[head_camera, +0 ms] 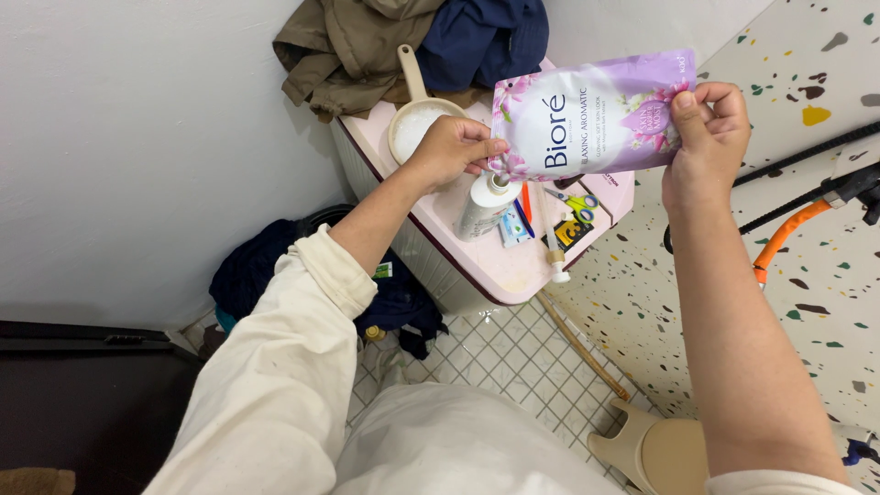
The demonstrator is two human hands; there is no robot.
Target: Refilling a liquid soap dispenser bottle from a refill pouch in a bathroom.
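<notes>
While both hands' grip (454, 147) (706, 124) pinches the tilted purple pouch (587, 115), its spout meets the white bottle (484, 206).

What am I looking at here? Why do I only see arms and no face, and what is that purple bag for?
The camera sits on a person's head and looks down, so you see only that person's own two arms. There is just this one picture. The left hand pinches the lower corner of a purple refill pouch, and the right hand holds up its far end. The pouch is tipped so that its corner sits at the open neck of a white bottle. The bottle stands on a pink lid of a tub in a corner. On that lid also lie a cream scoop, a pile of clothes, a pump top and some small things. Below is a floor of small white tiles.
</notes>
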